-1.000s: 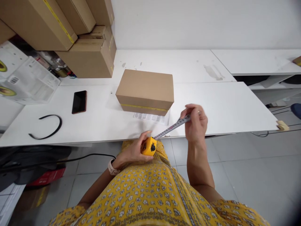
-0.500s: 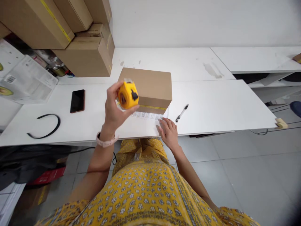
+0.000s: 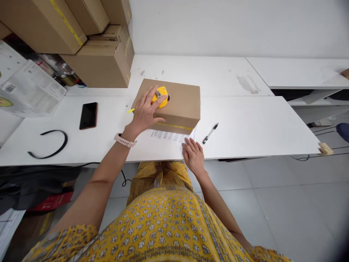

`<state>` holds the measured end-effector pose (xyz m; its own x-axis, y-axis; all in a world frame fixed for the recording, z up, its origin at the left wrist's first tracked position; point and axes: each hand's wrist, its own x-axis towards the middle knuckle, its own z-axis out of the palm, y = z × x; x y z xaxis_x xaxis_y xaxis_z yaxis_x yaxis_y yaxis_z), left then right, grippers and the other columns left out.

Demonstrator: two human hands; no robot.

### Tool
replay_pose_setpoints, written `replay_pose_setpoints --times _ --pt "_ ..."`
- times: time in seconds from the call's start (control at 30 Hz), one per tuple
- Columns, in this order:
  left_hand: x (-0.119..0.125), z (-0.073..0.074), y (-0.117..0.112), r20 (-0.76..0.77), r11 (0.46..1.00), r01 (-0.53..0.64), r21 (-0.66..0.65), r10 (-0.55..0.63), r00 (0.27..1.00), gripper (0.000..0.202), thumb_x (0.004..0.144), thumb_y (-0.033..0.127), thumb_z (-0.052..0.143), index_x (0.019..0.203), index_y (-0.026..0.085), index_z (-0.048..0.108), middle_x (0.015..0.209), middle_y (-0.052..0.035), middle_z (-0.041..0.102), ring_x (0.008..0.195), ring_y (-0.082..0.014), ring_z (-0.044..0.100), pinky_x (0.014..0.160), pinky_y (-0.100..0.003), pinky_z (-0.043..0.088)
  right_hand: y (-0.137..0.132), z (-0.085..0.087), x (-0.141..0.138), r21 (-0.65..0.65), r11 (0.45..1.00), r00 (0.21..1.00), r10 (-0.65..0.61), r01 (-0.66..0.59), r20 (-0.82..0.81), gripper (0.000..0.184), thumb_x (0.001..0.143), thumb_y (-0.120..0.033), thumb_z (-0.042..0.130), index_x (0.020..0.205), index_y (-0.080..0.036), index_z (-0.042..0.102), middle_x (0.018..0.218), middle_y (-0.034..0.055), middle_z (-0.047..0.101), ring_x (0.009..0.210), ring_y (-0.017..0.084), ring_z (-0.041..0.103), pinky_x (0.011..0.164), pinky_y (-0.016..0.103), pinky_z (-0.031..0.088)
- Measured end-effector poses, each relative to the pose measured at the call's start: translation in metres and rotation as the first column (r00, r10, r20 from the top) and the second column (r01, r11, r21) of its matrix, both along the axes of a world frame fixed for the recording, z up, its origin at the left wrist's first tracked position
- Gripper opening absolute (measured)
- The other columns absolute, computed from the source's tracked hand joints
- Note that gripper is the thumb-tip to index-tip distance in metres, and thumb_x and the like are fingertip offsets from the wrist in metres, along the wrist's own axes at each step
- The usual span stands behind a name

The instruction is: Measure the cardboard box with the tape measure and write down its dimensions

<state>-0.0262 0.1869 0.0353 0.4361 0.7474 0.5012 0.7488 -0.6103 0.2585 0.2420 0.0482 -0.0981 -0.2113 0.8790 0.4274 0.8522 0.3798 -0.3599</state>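
Tape measure (image 3: 160,96): yellow case, resting on top of the cardboard box (image 3: 180,105), toward its left rear corner.
Left hand (image 3: 144,112): yours; fingers wrapped over the case and grasping it, thumb down at the box's front edge.
Right hand (image 3: 193,154): yours; flat and released, holding nothing, fingertips on the printed sheet (image 3: 170,135).
Printed sheet: lies on the white table (image 3: 259,123), partly tucked under the box's front.
Step in hand: in my judgement, you are placing the tape measure on the box top.
Next move calls for: opening your left fingers straight off the case, since it sits close to the box's edge.
Surroundings: pen (image 3: 210,133) just right of the box; phone (image 3: 88,115) well to the left.
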Motion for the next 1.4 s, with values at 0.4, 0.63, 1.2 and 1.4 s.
replay_pose_setpoints --times 0.4,0.63,1.2,1.4 --pt "0.040 0.015 0.052 -0.040 0.996 0.087 -0.031 -0.089 0.995 0.085 0.081 0.064 0.073 0.151 0.024 0.046 0.167 -0.0153 0.027 0.158 -0.0406 0.010 0.125 -0.067 0.008 -0.026 0.000 0.033 0.012 0.996 0.996 0.085 -0.084 -0.007 0.028 0.099 -0.021 0.051 0.120 -0.028 0.068 0.142 0.0057 0.064 0.140 0.026 0.054 0.115 0.054 0.041" --pt "0.039 -0.064 -0.051 -0.108 0.882 0.302 -0.362 -0.362 0.926 0.047 0.104 0.046 0.045 0.144 0.022 0.053 0.156 -0.0106 0.050 0.152 -0.0251 0.036 0.127 -0.052 0.021 -0.033 0.001 0.074 -0.015 0.993 0.993 0.118 -0.118 -0.029 0.026 0.097 -0.023 0.052 0.116 -0.028 0.070 0.139 0.0067 0.067 0.137 0.027 0.057 0.116 0.056 0.040" --pt "0.028 -0.106 -0.121 -0.172 0.901 0.074 -0.428 -0.161 0.972 0.078 0.099 0.063 0.048 0.161 0.021 0.027 0.166 -0.0123 0.032 0.157 -0.0309 0.020 0.127 -0.055 -0.003 0.069 0.022 0.099 -0.232 0.753 0.760 -0.645 0.616 -0.074 0.053 0.086 -0.057 0.058 0.119 -0.016 0.059 0.105 0.0182 0.070 0.097 0.033 0.062 0.084 0.050 0.048" --pt "0.027 -0.104 -0.121 -0.194 0.898 0.063 -0.435 -0.162 0.968 0.076 0.100 0.059 0.047 0.162 0.021 0.025 0.167 -0.0115 0.030 0.157 -0.0305 0.020 0.127 -0.055 -0.001 0.090 0.028 0.115 -0.385 0.776 0.834 -0.551 0.499 -0.031 0.039 0.088 -0.029 0.051 0.120 -0.014 0.065 0.093 0.0175 0.073 0.086 0.031 0.067 0.083 0.048 0.049"
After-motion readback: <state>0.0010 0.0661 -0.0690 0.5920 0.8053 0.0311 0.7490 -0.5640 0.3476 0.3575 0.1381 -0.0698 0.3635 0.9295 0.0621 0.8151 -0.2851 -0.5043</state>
